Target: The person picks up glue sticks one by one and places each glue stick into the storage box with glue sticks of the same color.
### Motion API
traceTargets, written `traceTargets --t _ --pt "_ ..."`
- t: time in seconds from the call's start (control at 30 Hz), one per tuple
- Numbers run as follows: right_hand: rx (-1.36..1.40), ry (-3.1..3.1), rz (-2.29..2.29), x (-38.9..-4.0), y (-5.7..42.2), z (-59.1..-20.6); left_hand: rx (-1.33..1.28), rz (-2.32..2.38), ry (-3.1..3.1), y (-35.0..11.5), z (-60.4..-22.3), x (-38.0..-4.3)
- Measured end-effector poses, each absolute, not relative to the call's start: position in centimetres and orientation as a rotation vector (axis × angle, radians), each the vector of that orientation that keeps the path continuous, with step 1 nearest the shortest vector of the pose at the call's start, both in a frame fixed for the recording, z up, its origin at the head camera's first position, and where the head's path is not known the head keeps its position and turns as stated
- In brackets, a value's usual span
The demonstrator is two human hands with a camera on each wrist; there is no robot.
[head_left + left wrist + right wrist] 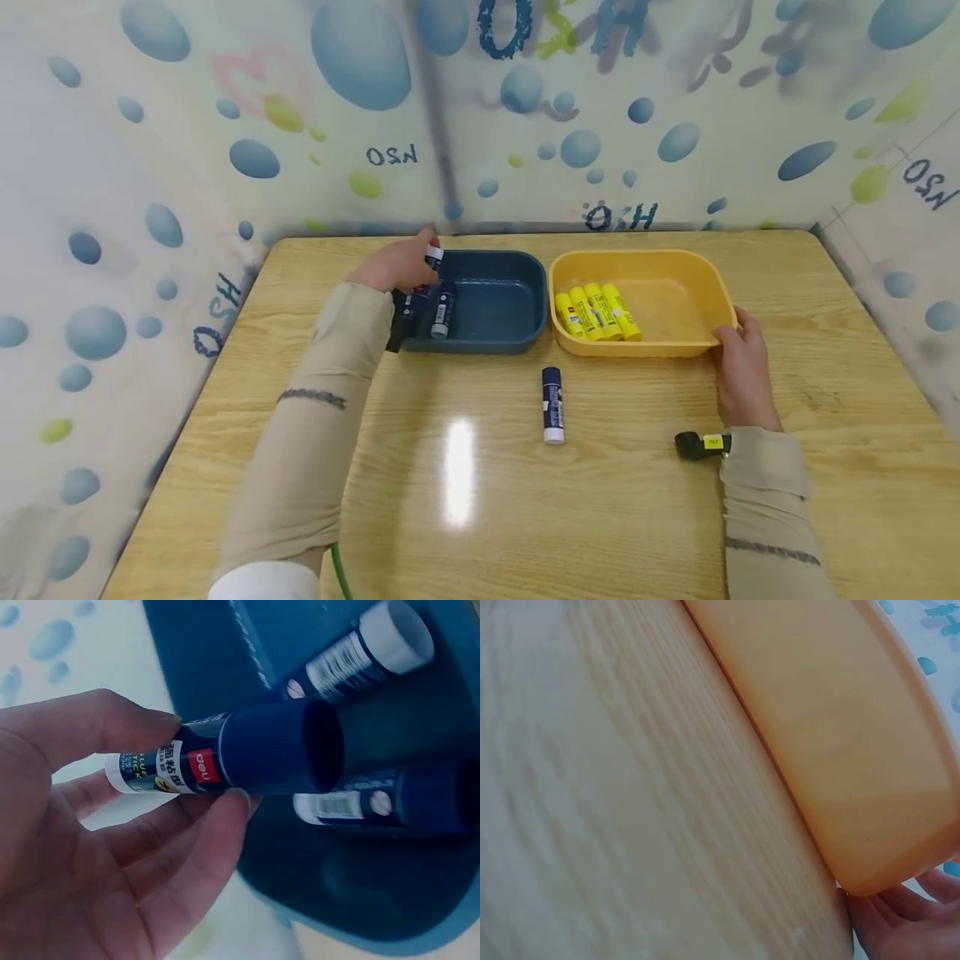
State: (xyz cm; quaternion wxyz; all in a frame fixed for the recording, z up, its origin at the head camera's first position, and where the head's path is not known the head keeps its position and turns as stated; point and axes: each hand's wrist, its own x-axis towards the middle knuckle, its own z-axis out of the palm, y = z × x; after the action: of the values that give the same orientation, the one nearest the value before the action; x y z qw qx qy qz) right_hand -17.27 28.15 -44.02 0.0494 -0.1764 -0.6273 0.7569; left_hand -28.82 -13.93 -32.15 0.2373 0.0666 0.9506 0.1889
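My left hand (397, 263) pinches a navy glue stick (202, 754) between thumb and fingers, over the left end of the dark blue tray (495, 343). Two more navy glue sticks (360, 656) lie in that tray beneath it, one of them a navy stick (443, 310) with its white end toward me. At the front right corner of the yellow tray (678, 350), my right hand (746, 375) grips the rim. Several yellow glue sticks (596, 315) lie side by side in the left part of this tray.
Another navy glue stick (552, 406) lies on the wooden table (615, 517) in front of the trays, white end toward me. The trays stand side by side near the patterned back wall (480, 125). A green cable (340, 571) hangs by the left sleeve.
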Motion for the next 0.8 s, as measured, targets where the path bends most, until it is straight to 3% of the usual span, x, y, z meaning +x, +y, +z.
traceTargets --t 0.33,0.8 --pt "-0.546 -1.926 2.323 -17.2 28.0 -44.2 -0.021 0.662 2.457 -14.9 -33.7 -30.2" --pt "-0.546 -1.928 2.304 -17.4 28.1 -44.2 0.035 0.438 2.544 -14.5 -34.3 -30.6"
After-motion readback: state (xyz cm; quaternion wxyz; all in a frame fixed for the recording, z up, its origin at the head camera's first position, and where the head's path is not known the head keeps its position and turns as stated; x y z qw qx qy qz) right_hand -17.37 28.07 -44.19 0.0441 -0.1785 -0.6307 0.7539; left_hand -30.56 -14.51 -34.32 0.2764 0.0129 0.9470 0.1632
